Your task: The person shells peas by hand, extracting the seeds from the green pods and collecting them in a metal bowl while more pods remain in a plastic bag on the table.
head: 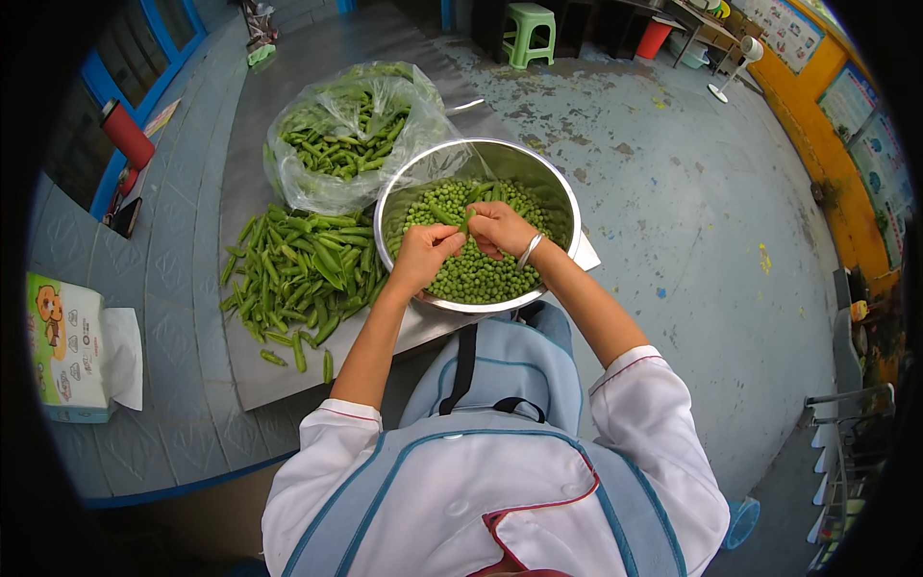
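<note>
My left hand [430, 252] and my right hand [502, 228] meet over a round steel bowl [570, 189]. Between their fingertips is a green pea pod [467, 218]; both hands pinch it. Shelled green peas [479, 278] fill the lower part of the bowl, with a few pods [441, 213] lying on them. Left of the bowl is a heap of pods [303, 267] on the metal tabletop [249, 382]. A clear plastic bag [288, 177] with more pods stands behind the heap, its edge hanging over the bowl's rim. A bracelet circles my right wrist.
On the tiled ledge at left are a tissue pack [72, 346], a phone [127, 218] and a red bottle [127, 135]. A green plastic stool [530, 34] and a red bin [653, 38] stand at the back. A white fan [750, 50] is at the back right.
</note>
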Demonstrator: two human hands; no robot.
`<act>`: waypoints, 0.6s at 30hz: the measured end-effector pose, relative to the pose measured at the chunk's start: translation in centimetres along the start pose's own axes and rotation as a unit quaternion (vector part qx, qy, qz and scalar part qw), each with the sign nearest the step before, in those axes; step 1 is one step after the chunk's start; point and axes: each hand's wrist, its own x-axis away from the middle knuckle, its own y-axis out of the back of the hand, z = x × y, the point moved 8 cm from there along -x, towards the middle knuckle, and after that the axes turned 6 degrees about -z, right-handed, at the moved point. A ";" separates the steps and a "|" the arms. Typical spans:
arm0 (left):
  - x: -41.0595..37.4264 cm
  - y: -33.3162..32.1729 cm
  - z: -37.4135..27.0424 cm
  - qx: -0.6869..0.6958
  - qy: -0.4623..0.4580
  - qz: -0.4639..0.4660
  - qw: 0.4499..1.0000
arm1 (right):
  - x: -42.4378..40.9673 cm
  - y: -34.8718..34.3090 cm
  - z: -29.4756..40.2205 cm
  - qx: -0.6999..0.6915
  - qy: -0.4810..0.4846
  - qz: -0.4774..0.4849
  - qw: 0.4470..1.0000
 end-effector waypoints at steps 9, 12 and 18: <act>-0.7 -0.4 2.5 0.204 0.126 0.059 0.969 | 0.0 0.2 0.4 -0.015 -0.045 0.047 0.998; -0.6 -0.2 2.1 0.179 0.097 0.046 0.978 | 0.0 0.0 0.1 -0.064 -0.044 0.046 0.996; -0.2 -0.3 2.1 0.171 0.125 0.054 0.976 | -0.4 -0.4 0.4 0.004 0.012 0.052 0.999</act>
